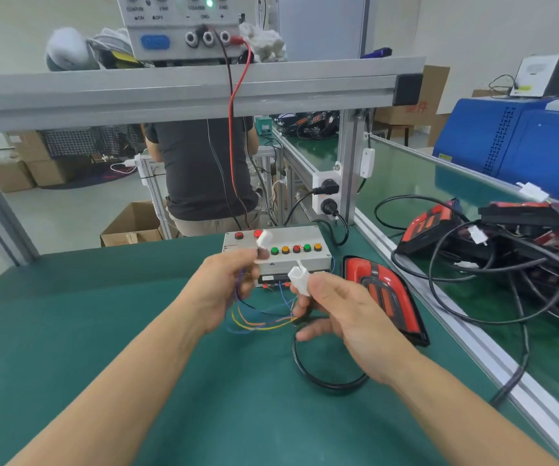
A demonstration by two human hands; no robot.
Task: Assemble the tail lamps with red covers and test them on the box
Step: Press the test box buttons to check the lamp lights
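Left hand (227,284) fingers curled, pinching a white plug (263,245) with coloured wires (258,322), right hand (342,317) fingers curled around another white connector (300,279), test box (291,250) near table's far edge, tail lamp (385,294) beside it

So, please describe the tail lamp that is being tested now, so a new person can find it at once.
Start at the grey test box with coloured buttons in the middle of the green mat. Just right of it lies one tail lamp, red cover up, alone on the mat. The other lamps sit beyond the aluminium rail, tangled in black cables.
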